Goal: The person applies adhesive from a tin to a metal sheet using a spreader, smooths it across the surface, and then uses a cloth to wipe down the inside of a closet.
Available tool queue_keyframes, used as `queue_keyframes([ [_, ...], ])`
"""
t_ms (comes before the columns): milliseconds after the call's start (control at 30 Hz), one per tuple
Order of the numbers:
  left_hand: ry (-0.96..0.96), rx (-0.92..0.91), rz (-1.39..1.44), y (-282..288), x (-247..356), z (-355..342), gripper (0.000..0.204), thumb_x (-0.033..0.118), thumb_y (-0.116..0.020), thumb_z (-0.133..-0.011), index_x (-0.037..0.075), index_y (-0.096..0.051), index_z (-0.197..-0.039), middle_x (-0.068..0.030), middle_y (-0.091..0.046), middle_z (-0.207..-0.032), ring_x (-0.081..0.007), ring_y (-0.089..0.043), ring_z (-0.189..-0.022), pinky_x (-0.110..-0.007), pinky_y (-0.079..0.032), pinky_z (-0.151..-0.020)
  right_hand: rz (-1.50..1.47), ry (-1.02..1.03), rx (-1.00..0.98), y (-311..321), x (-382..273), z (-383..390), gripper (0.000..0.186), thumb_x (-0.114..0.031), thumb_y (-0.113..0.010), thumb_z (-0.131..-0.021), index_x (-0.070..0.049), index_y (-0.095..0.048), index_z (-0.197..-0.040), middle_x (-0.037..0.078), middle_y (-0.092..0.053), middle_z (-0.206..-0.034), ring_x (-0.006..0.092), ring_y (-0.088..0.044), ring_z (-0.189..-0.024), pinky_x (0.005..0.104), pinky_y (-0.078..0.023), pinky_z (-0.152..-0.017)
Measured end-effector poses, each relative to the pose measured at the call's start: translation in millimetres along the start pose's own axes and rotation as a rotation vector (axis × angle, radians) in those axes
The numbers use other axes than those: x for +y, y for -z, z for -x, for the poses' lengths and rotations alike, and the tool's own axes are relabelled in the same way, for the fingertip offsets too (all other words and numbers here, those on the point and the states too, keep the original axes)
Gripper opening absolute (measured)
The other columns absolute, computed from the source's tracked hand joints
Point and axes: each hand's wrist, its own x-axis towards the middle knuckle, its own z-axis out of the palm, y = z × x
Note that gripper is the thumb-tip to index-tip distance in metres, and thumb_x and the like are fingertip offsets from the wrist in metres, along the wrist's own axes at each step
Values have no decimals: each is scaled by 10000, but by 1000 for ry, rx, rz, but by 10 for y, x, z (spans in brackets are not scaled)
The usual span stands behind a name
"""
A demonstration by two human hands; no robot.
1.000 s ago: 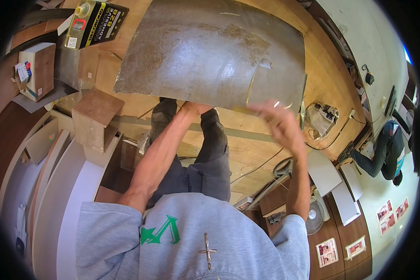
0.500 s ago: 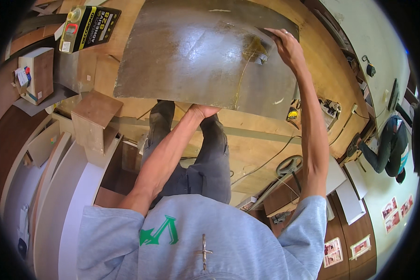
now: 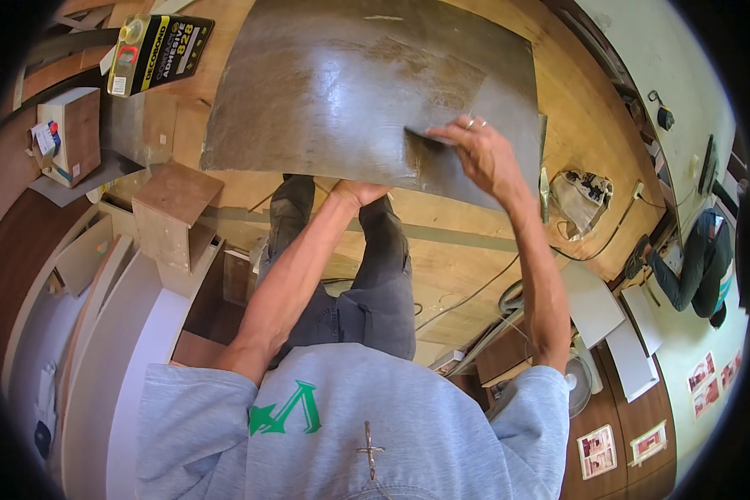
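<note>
A large brown sheet (image 3: 308,108), shiny with a wet-looking coat, lies before me with its near edge over my knees. My left hand (image 3: 365,192) holds that edge from below, its fingers hidden under the sheet. Pinched in my right hand (image 3: 481,154) is a thin dark spreader (image 3: 427,136), tilted, its edge on the sheet's near right part. Beside the spreader a darker brown, wet-looking patch (image 3: 429,162) runs toward the near edge. Streaks of the coat show across the right half.
A black and yellow adhesive can (image 3: 160,54) stands far left on the plywood (image 3: 450,254). Wooden boxes (image 3: 171,196) are at the left. Right of the sheet lie a crumpled cloth bag (image 3: 582,200) and a cable (image 3: 483,285). Another person (image 3: 704,258) is low down at far right.
My right hand has come from the sheet's far right edge inward and toward me with the spreader. The blob of glue at the far right is spread out. My left hand has stayed.
</note>
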Motion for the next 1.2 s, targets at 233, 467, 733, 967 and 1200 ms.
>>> queue_keyframes([
  [233, -23, 146, -189, -44, 15, 0, 535, 473, -488, -1012, 86, -525, -1378, -92, -591, -1378, -289, -544, -1266, -469, -434, -1095, -31, 0, -84, 69, -677, 623, 400, 4, -593, -852, -210, -740, -1156, 45, -683, -1006, 285, -636, -927, 400, -530, -805],
  [467, -184, 90, -2479, -117, -267, -145, 363, 324, -509, -1000, 78, -630, -1238, -84, -660, -1258, -262, -587, -1155, -423, -467, -999, -370, -122, 86, 544, 74, 688, 471, 51, -554, -879, -172, -690, -1271, 109, -695, -994, 301, -659, -876, 399, -545, -822],
  [733, -241, 240, -1892, 513, -471, -261, 349, 301, -479, -1010, 75, -600, -1246, -86, -634, -1282, -250, -561, -1183, -415, -444, -1031, 36, -26, 122, 199, 1057, 5, 340, -85, -577, -970, -189, -689, -1274, 138, -659, -1027, 336, -637, -964, 404, -497, -855],
  [967, 74, 149, 269, 441, -654, -314, 452, 392, -504, -1006, 85, -555, -1334, -83, -586, -1382, -262, -514, -1287, -441, -403, -1122, 151, -169, 162, 352, 1809, -321, 316, -146, -557, -984, -191, -676, -1274, 155, -669, -1064, 380, -629, -1011, 456, -508, -885],
  [1200, 87, 35, 80, 133, -664, -335, 439, 405, -542, -987, 90, -591, -1289, -71, -623, -1320, -252, -549, -1238, -440, -411, -1119, 92, -26, 78, -33, 1597, -119, 305, -119, -582, -955, -189, -695, -1231, 141, -680, -1052, 369, -631, -1013, 452, -512, -878],
])
